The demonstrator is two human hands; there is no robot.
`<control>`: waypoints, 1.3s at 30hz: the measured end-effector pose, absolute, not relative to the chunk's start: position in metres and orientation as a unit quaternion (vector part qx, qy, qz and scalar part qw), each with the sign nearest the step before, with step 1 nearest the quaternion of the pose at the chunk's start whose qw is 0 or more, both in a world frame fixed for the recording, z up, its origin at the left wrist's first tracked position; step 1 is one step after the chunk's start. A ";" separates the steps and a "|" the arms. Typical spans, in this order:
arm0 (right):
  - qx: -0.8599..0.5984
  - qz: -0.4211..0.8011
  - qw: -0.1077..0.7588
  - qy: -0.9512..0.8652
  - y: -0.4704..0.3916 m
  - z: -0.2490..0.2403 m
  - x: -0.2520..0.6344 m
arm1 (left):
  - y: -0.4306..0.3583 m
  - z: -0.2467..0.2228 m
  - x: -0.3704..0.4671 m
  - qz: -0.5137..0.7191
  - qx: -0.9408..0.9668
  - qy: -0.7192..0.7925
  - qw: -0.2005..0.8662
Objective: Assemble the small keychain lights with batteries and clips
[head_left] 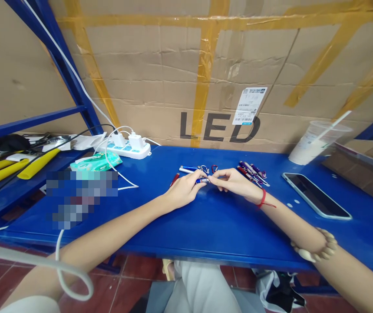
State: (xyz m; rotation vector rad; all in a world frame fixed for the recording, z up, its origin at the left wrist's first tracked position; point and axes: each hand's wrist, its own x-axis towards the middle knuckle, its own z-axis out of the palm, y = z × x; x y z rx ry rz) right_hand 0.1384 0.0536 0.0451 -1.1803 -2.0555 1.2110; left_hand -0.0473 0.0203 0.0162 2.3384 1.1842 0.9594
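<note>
My left hand [184,191] is closed around a small blue metal tube that looks like a keychain torch [202,181], held just above the blue table [173,230]. At the tube's right end, my right hand [230,182] pinches with thumb and finger; whatever small part is there is hidden by the fingertips. Behind my left hand lie blue and silver keychain torches [189,168] with metal clips, and a red one [174,179] pokes out beside it. A red clip [214,168] lies behind my right hand. Several purple and red keychain torches [251,173] lie in a group to its right.
A phone [316,195] and a tilted plastic cup with a straw [316,141] are at the right, beside a cardboard box [362,169]. At the left are a power strip [130,149], a green packet [97,162], cables and yellow-handled tools [4,174]. Large cardboard [147,87] stands behind.
</note>
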 end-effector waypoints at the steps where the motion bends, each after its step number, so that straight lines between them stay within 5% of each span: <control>1: -0.432 0.422 0.247 -0.757 0.056 0.046 0.140 | 0.021 0.017 -0.046 0.354 0.811 0.429 0.182; 5: -0.472 0.246 0.291 -0.795 0.067 0.046 0.152 | 0.023 0.019 -0.046 0.426 0.738 0.486 0.194; 11: -0.519 -0.043 0.189 -0.833 0.077 0.043 0.168 | 0.027 0.021 -0.050 0.535 0.651 0.497 0.210; 39: -0.422 0.002 0.093 -0.902 0.074 0.036 0.162 | 0.029 0.030 -0.055 0.615 0.583 0.497 0.186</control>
